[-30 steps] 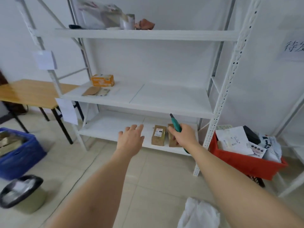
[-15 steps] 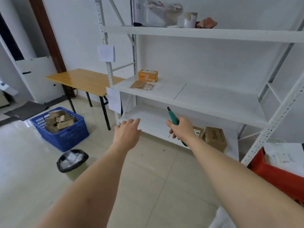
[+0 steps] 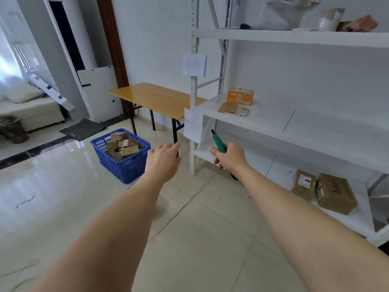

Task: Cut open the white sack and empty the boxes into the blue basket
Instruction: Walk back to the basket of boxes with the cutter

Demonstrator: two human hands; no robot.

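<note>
The glossy pale tiled floor (image 3: 63, 197) carries a blue slatted plastic basket (image 3: 124, 165) just beside the wooden worktop (image 3: 155, 98). The white metal shelf rack (image 3: 315, 127) bears two brown cardboard boxes (image 3: 334, 193) on its lowest board, and an orange carton (image 3: 240, 96) on its middle board.

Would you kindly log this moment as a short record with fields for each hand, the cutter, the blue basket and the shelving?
left hand: open, fingers relaxed, holding nothing, stretched forward
right hand: grip curled round the green cutter
green cutter: tip pointing up and away
blue basket: on the floor by the wooden table, brown boxes inside
white shelving: two brown boxes on the bottom shelf, an orange box on the middle shelf
white sack: not in view
</note>
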